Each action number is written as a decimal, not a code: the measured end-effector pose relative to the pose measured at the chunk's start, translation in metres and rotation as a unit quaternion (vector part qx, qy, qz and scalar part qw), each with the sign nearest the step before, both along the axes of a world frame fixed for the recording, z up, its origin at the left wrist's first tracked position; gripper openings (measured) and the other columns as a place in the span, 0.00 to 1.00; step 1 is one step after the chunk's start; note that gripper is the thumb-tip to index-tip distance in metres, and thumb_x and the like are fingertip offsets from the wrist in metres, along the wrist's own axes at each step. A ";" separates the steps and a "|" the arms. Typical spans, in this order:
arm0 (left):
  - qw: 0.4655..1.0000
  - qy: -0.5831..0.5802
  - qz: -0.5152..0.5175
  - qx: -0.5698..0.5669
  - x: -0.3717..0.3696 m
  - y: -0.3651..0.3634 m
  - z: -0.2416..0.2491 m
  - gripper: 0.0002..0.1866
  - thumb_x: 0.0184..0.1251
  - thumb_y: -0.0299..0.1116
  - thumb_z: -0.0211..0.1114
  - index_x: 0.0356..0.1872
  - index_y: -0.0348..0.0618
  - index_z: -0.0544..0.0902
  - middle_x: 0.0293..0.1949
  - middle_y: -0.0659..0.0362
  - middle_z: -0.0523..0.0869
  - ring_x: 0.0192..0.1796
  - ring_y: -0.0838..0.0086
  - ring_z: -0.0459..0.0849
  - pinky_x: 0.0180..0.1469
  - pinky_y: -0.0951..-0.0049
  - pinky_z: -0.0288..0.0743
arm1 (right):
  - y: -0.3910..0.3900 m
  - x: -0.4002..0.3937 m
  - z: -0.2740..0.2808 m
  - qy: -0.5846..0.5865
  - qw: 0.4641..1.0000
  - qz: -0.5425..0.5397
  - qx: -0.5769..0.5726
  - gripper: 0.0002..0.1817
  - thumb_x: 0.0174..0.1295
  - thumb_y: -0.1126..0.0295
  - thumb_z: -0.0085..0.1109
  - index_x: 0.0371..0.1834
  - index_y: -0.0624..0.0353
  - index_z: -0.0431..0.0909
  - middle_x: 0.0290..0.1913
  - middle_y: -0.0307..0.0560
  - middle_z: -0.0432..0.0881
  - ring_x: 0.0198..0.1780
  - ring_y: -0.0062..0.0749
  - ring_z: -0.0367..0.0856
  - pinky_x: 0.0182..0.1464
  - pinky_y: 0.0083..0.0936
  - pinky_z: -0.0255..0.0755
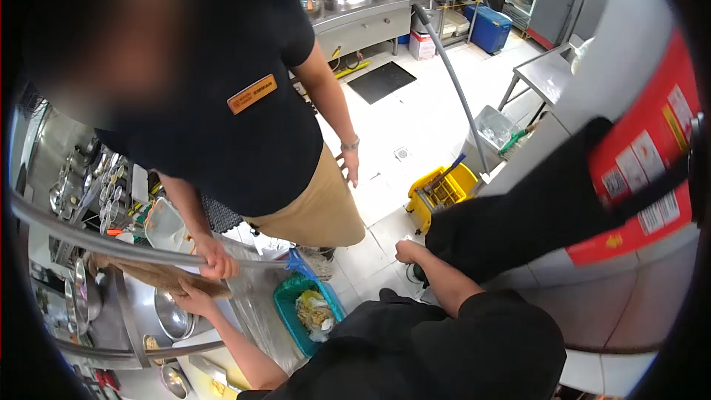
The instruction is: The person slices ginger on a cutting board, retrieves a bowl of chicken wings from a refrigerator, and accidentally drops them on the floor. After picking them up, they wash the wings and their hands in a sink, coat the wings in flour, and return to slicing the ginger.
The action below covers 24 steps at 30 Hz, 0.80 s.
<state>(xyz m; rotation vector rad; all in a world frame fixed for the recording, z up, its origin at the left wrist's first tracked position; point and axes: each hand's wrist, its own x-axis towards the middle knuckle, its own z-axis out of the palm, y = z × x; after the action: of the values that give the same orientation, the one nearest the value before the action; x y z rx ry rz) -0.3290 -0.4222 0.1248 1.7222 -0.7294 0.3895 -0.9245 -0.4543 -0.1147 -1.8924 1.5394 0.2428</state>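
My left hand (195, 301) is at the lower edge of a long, flat brown piece (148, 272), its fingers closed against it. Just above, another person's hand (218, 261) is at the same end, close to a curved metal rail (104, 234). A steel bowl (172, 315) lies under my left hand. My right hand (409, 252) is held out low over the floor, fingers curled into a fist; I cannot tell what is in it. Near it is a large black shape (511, 218).
A person in a black shirt (222, 52) stands facing me. Between us sits a teal bin (284, 298) holding scraps. A yellow mop bucket (421, 207) stands on the tiled floor. At right is a red fire extinguisher (655, 152); a stove counter (363, 26) runs along the back.
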 end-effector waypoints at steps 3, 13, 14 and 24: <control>0.999 -0.022 0.018 -0.019 0.008 -0.012 -0.029 0.30 0.76 0.43 0.65 0.64 0.24 0.73 0.58 0.36 0.84 0.57 0.48 0.83 0.65 0.54 0.72 | -0.053 -0.012 0.007 0.014 0.980 -0.128 0.152 0.15 0.61 0.67 0.53 0.31 0.69 0.86 0.33 0.61 0.89 0.33 0.49 0.89 0.39 0.44 0.83; 0.986 0.052 -0.013 0.157 0.012 -0.044 -0.073 0.25 0.73 0.45 0.64 0.59 0.34 0.78 0.54 0.43 0.86 0.54 0.56 0.83 0.60 0.55 0.76 | -0.261 -0.079 0.037 0.001 0.967 -0.238 0.088 0.15 0.61 0.71 0.54 0.41 0.71 0.86 0.39 0.62 0.90 0.38 0.48 0.91 0.43 0.42 0.85; 0.965 0.063 -0.036 0.250 0.005 -0.048 -0.078 0.25 0.73 0.46 0.64 0.59 0.35 0.79 0.54 0.43 0.86 0.55 0.56 0.83 0.60 0.54 0.76 | -0.287 -0.096 0.035 0.005 0.966 -0.251 0.068 0.15 0.61 0.70 0.55 0.43 0.70 0.86 0.43 0.63 0.90 0.42 0.49 0.91 0.46 0.43 0.85; 0.070 -0.414 -0.739 0.526 -0.351 -0.651 -0.170 0.28 0.69 0.52 0.64 0.62 0.45 0.82 0.55 0.43 0.87 0.59 0.49 0.84 0.61 0.50 0.77 | -0.393 -0.310 0.093 0.193 0.870 -0.454 -0.020 0.14 0.64 0.69 0.59 0.50 0.58 0.87 0.58 0.60 0.86 0.59 0.55 0.85 0.59 0.45 0.81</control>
<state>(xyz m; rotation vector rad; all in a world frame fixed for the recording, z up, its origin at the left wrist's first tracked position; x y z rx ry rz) -0.6798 -1.0733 -0.0447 -0.1441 2.3096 0.7096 -1.2344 -0.8471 -0.0218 -0.9819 2.5347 0.1550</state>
